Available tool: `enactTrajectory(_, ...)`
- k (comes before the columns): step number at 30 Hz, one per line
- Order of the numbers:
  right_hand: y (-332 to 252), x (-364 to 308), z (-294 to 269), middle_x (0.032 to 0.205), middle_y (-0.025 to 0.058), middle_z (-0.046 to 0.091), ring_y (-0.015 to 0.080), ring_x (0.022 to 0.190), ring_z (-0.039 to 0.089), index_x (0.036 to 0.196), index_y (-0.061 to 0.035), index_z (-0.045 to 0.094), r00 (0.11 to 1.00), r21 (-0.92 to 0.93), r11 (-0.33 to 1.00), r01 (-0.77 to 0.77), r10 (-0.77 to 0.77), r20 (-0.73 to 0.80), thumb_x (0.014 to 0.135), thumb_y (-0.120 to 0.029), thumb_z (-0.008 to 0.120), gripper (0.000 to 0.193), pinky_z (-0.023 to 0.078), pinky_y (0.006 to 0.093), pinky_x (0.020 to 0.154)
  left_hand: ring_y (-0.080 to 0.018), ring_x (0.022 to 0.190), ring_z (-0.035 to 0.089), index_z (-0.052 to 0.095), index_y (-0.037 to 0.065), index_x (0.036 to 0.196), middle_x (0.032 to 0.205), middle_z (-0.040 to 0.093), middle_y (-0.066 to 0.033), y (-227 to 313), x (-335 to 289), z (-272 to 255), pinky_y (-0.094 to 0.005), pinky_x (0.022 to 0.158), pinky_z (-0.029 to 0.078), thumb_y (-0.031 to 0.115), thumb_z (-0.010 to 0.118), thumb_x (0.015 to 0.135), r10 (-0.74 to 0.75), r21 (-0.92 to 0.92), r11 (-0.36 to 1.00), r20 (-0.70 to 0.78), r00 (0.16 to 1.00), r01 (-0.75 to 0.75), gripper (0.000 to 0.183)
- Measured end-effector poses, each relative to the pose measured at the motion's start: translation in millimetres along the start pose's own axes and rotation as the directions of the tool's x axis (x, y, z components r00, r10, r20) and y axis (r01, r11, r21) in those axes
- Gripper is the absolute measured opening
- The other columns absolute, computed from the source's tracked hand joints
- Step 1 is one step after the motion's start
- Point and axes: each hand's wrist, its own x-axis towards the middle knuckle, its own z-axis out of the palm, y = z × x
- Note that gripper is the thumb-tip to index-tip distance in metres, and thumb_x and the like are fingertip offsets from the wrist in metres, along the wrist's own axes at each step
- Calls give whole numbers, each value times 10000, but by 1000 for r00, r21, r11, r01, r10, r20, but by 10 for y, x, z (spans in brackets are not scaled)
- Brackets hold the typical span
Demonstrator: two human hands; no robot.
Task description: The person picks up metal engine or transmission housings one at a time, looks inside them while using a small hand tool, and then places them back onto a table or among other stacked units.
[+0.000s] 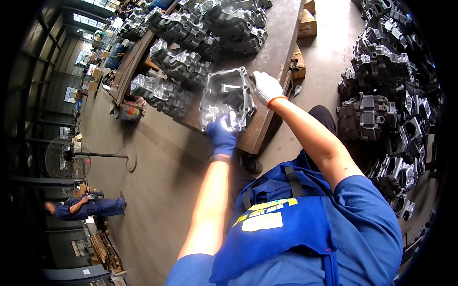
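An open, box-shaped metal housing (230, 81) is being supported on the workbench (271, 64), near its close end, with its hollow side being turned upward. It is being framed by two gloved hands: the near rim is being held by the left hand (223, 131), in a blue glove, and part of that rim is being hidden beneath the fingers. Most of the housing is therefore being left beyond the left grip, toward the far side. The upper right corner is being flanked by the right hand (268, 88), in a white glove with an orange cuff; whether its fingers are being closed on the rim cannot be told. The housing is being neighboured on the left by grey metal castings (179, 64), which are being kept in rows on the bench. More castings (366, 117) are being stacked well apart, to the right.
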Motion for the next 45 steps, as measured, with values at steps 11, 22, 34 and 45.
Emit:
enactTrajectory(11,32,133,-64,1035,203,714,388,959,695,1039,-60,721,985,-82,986,144,-134,112,943,-204,487,292,551,477,837,-352,656,631,679,108,684,682,670,-124,-10,9,-13,-454,705,472,367,644,893,-14,-23,1000,45,999,15,335)
enactTrajectory(22,86,-282,-126,1015,165,682,369,947,661,1065,-110,654,972,-24,981,194,-188,142,925,-218,585,190,523,459,838,-366,595,635,676,94,655,631,658,-148,-34,25,-3,-468,576,470,381,613,925,40,-52,998,-25,999,-41,399)
enactTrajectory(34,-16,-769,-203,971,160,679,366,904,666,1076,-110,651,959,30,972,231,-233,160,932,-219,567,200,526,459,797,-368,616,635,694,96,688,661,668,-155,27,16,2,-466,598,478,383,611,913,-4,-23,1000,-40,999,3,374)
enactTrajectory(45,-164,-905,-269,901,100,665,281,856,675,1043,-139,635,965,-315,912,263,-255,66,891,-155,564,169,505,426,737,-390,704,687,747,111,757,748,707,-185,570,17,-32,-486,677,529,422,536,925,-258,134,955,-59,964,264,412)
